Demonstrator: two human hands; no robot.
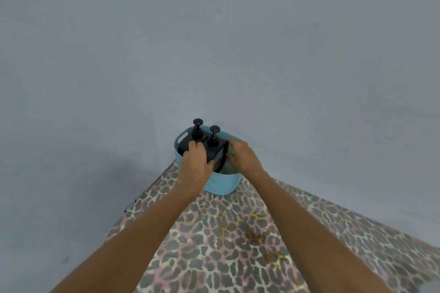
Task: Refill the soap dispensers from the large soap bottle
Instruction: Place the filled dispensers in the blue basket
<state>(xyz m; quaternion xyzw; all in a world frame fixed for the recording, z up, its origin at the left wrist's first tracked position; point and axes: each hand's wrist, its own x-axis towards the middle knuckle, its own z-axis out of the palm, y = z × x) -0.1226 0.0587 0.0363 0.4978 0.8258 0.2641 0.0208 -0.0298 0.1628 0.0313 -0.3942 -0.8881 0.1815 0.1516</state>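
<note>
Two black soap dispensers with pump tops stand side by side in a light blue woven basket [220,183] at the far corner of the table. The left dispenser [197,131] and the right dispenser [214,139] appear joined by a black holder. My left hand [195,162] grips the front left of the dispensers. My right hand [241,156] holds the right side of the black holder inside the basket. No large soap bottle is in view.
A leopard-print cloth [238,245] covers the table, with yellowish stains near its middle. A plain grey wall [214,43] rises right behind the basket. The table's left edge shows a thin dark rim [147,190].
</note>
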